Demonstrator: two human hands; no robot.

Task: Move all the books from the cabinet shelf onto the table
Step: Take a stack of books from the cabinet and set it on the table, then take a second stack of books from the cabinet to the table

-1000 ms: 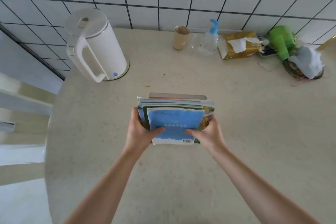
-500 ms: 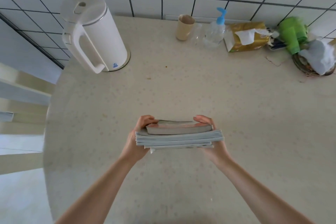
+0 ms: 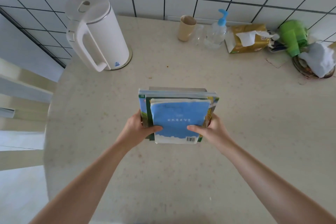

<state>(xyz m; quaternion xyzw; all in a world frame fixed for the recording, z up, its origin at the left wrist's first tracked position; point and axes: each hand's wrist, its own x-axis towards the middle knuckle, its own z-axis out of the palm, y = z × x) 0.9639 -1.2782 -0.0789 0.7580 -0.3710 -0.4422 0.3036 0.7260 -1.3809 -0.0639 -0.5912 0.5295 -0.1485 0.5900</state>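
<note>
A stack of several books [image 3: 179,116] stands tilted toward me over the middle of the beige table [image 3: 245,114]. Its near cover is blue with a white strip and a barcode at the bottom. My left hand [image 3: 138,129] grips the stack's left side with the thumb on the blue cover. On the right side my right hand [image 3: 212,129] holds it the same way. Whether the stack's lower edge touches the table is hidden. The cabinet shelf is out of view.
A white electric kettle [image 3: 98,32] stands at the back left. Along the tiled wall are a beige cup [image 3: 186,28], a pump bottle [image 3: 216,31], a tissue pack [image 3: 248,39], a green object [image 3: 292,36] and a dish with white cloth [image 3: 320,63].
Half a second ago the stack lay flat between my hands, spines toward me. Now it is tipped up again, blue cover facing me, and held farther out over the table.
</note>
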